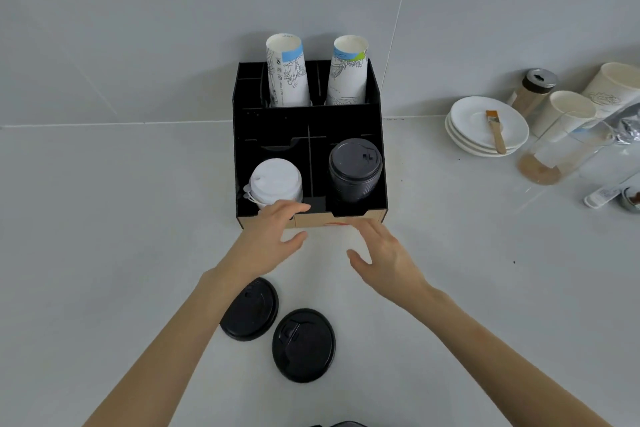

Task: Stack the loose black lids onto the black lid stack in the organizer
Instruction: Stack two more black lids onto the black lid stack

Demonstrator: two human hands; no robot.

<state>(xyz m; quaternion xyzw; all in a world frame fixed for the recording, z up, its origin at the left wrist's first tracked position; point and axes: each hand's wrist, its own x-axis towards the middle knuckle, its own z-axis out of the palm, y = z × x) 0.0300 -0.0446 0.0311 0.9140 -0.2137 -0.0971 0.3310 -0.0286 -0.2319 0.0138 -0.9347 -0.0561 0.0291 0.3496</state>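
Two stacks of printed paper cups (287,71) stand in the rear compartments, and a white lid stack (275,184) sits front left. To the right on the counter (104,218), a small brush (495,130) lies on stacked white saucers (485,125). Behind them stand a shaker jar (533,88), pale cups (568,114) and a clear glass (554,156) with brown residue.

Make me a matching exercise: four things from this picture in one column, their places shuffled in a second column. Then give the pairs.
Things
1. black stack
2. white stack
3. brush
4. loose lids

Places
A. on the saucers
B. organizer's front right compartment
C. on the counter, in front of the organizer
D. organizer's front left compartment

Pairs: 1-B, 2-D, 3-A, 4-C
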